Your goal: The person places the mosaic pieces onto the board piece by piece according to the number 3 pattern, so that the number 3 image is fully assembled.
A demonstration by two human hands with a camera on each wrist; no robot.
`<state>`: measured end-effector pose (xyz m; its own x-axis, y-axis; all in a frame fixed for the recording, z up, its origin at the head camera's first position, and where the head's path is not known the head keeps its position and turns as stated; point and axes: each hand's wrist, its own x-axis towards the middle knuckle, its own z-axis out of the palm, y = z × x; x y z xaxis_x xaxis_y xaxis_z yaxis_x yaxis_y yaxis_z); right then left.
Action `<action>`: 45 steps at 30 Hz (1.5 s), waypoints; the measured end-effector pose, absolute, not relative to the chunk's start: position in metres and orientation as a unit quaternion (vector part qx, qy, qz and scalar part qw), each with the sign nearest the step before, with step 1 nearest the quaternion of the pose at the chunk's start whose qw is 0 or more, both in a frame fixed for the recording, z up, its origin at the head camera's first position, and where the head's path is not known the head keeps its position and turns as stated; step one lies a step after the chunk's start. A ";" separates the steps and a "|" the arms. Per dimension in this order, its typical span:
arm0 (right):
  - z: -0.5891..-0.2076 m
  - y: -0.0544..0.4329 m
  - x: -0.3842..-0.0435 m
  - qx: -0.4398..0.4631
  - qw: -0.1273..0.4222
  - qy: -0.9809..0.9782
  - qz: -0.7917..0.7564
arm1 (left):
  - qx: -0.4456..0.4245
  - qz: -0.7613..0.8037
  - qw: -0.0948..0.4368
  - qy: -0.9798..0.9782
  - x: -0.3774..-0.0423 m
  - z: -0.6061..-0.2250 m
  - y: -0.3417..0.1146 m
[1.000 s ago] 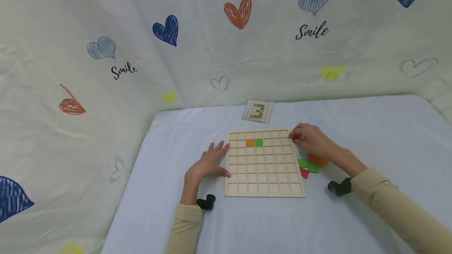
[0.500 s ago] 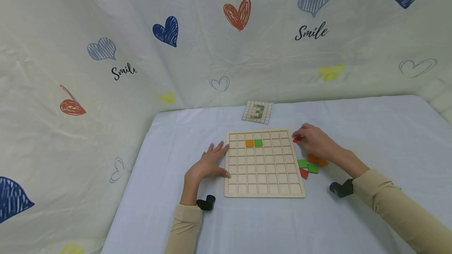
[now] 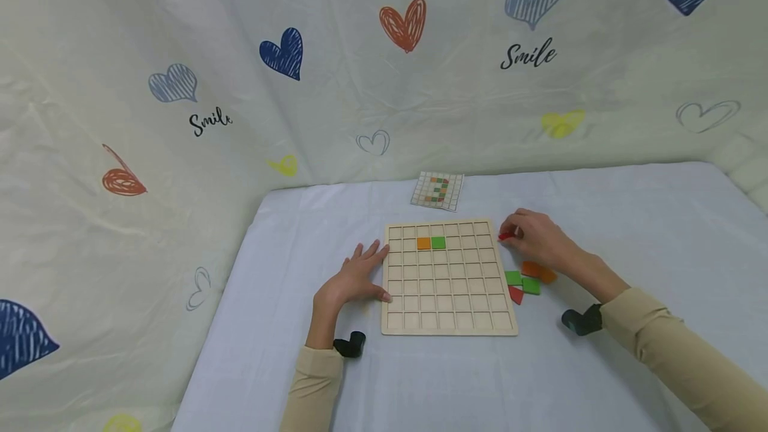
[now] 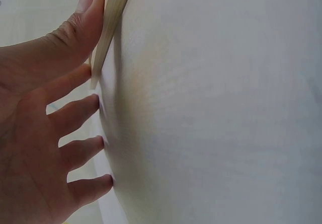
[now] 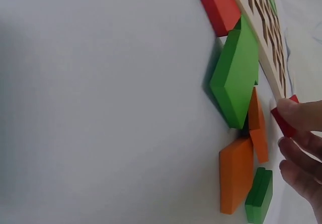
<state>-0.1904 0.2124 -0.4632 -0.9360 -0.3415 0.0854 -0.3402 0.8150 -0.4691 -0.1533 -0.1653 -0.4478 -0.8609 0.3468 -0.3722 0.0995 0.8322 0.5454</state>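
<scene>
A wooden grid board (image 3: pixel 447 289) lies flat on the table, with an orange square tile (image 3: pixel 424 243) and a green square tile (image 3: pixel 439 243) side by side in its second row. Along the board's left edge rests my left hand (image 3: pixel 353 279), fingers spread; in the left wrist view its thumb (image 4: pixel 85 30) touches the board's edge (image 4: pixel 111 27). Just off the upper right corner, my right hand (image 3: pixel 536 239) pinches a red piece (image 5: pixel 284 122) between thumb and fingers. The fingers partly cover that piece, so its full shape is hidden.
Beside the board's right edge lie loose green tiles (image 3: pixel 531 286), orange tiles (image 3: pixel 531 269) and a red piece (image 3: pixel 516 295). More green pieces (image 5: pixel 259 196) show in the right wrist view. Behind the board is a card (image 3: pixel 438 191) printed with a coloured grid pattern.
My right hand has shifted slightly right with the red piece, from the board's upper right edge to just beside it. The left hand and the tiles on the board stay put.
</scene>
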 end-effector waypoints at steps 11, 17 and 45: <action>-0.462 0.215 -0.186 -0.179 -0.004 0.947 -0.266 | 0.116 0.260 0.236 0.929 -0.153 -0.447 -0.165; -0.462 0.217 -0.184 -0.182 -0.022 0.944 -0.276 | 0.112 0.264 0.238 0.928 -0.151 -0.445 -0.165; -0.464 0.190 -0.193 -0.177 0.009 0.918 -0.355 | 0.115 0.262 0.236 0.929 -0.153 -0.447 -0.164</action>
